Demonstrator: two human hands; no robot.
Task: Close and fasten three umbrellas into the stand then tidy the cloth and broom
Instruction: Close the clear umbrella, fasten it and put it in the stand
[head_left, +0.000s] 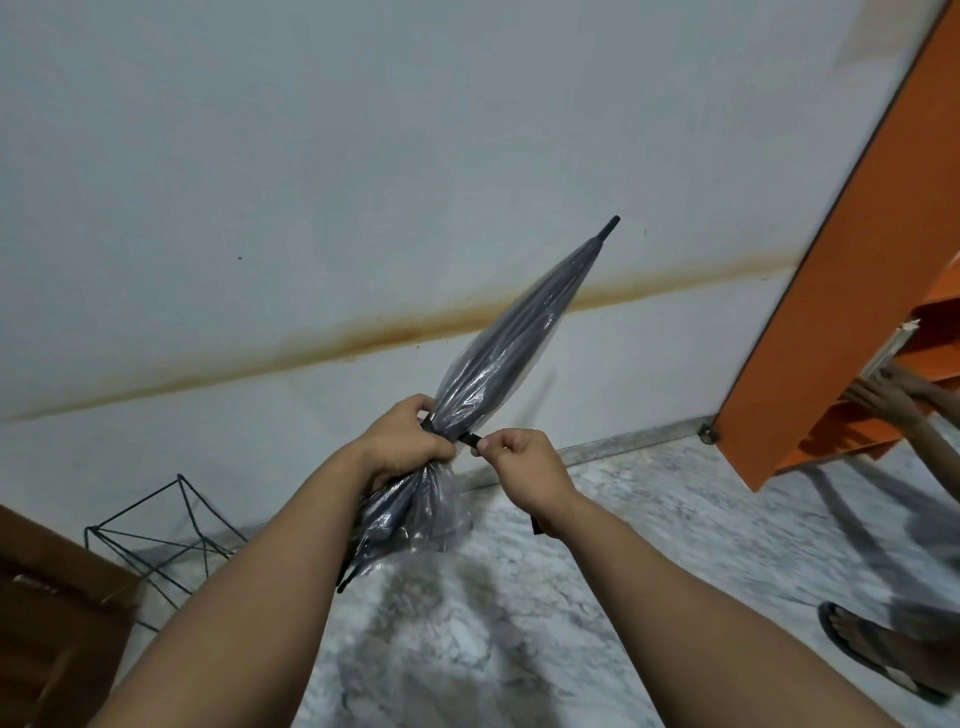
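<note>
Marble floor (649, 545) across the bottom, white wall (260, 156) w/ a rusty stain line above. Folded clear umbrella (511, 343) at frame centre, tip pointing to upper right, canopy bunched. Left hand (402, 441) wraps round the canopy at mid-length; right hand (519, 462) just beside it pinches the black strap (470, 439) btwn thumb and forefinger. Wire umbrella stand (166, 540) at lower left, against the wall. Orange cabinet (857, 286) at right edge; another person's hands (883, 397) on it, sandalled foot (872, 649) at lower right.
</note>
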